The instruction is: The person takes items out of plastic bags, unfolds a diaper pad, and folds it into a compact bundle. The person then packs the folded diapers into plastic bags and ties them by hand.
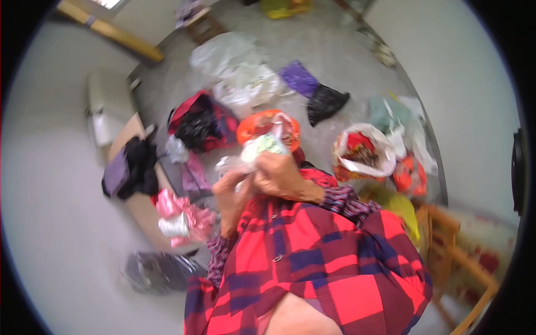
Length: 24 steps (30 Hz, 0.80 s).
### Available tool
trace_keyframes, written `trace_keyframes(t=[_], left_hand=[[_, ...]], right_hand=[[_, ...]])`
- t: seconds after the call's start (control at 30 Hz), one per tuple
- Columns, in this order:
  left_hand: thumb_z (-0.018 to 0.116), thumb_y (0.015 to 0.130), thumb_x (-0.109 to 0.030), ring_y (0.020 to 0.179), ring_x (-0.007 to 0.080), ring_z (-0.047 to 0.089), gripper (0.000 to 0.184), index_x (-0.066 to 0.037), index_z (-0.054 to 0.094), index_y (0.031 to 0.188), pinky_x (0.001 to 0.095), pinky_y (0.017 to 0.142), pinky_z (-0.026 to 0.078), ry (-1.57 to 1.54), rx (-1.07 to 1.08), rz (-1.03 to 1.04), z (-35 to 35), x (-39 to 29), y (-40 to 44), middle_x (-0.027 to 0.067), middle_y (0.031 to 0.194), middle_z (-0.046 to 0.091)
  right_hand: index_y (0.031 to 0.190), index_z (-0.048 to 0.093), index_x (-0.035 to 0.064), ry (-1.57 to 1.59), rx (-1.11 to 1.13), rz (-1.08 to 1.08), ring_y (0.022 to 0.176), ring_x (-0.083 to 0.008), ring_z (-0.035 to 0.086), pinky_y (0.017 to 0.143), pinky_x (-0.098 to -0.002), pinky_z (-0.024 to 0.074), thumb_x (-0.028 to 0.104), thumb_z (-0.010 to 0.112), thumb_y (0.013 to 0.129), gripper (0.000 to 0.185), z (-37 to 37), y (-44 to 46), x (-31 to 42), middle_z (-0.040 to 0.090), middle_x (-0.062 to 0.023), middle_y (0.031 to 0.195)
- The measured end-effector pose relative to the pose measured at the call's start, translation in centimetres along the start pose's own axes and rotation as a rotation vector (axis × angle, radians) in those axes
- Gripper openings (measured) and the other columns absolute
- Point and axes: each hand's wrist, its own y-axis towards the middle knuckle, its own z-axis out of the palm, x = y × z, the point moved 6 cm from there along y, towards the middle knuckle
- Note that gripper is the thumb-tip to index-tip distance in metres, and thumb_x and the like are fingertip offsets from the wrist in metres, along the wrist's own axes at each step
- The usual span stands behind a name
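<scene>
My left hand [230, 196] and my right hand [280, 176] are close together in front of my chest. Both have their fingers closed on a crumpled plastic bag [261, 148], whitish with pale green, whose contents I cannot make out. Clear film [228, 163] sticks out beside my left fingers. Just beyond the hands, an orange basin [244, 133] on the floor is partly covered by the bag. Reddish-brown pieces [287, 132] show inside it.
At the right stands a white-lined bag [341, 146] with red and brown contents, near a wooden chair [446, 240]. Black [328, 104] and purple [299, 78] bags lie ahead beside clear plastic sheeting [229, 58]. Pink plastic [195, 218] and dark cloth [137, 167] are at the left.
</scene>
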Motion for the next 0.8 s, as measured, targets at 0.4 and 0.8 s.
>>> trace_keyframes(t=[0.4,0.8], left_hand=[[0.061,0.075,-0.01,0.055,0.0045,0.038,0.016,0.0,0.052,0.067,0.0223,0.049,0.03,-0.038,0.31,-0.377,-0.1,1.6,1.5,-0.0034,0.061,0.047],[0.051,0.087,-0.015,0.072,0.0064,0.049,0.016,-0.001,0.055,0.093,0.0231,0.061,0.039,-0.25,0.521,-0.547,1.2,0.6,2.0,0.0011,0.084,0.056]], right_hand=[[0.072,0.047,-0.0003,0.098,-0.102,-0.095,0.064,-0.0345,0.053,0.054,-0.0419,0.0438,0.005,0.052,0.066,0.009,1.8,-2.0,-0.4,0.049,-0.0141,0.073],[0.073,0.055,-0.0002,0.32,-0.282,-0.025,0.067,-0.0306,0.056,0.06,-0.0369,0.0435,0.007,0.058,0.068,0.009,0.0,-1.9,-2.1,0.054,-0.0139,0.068]])
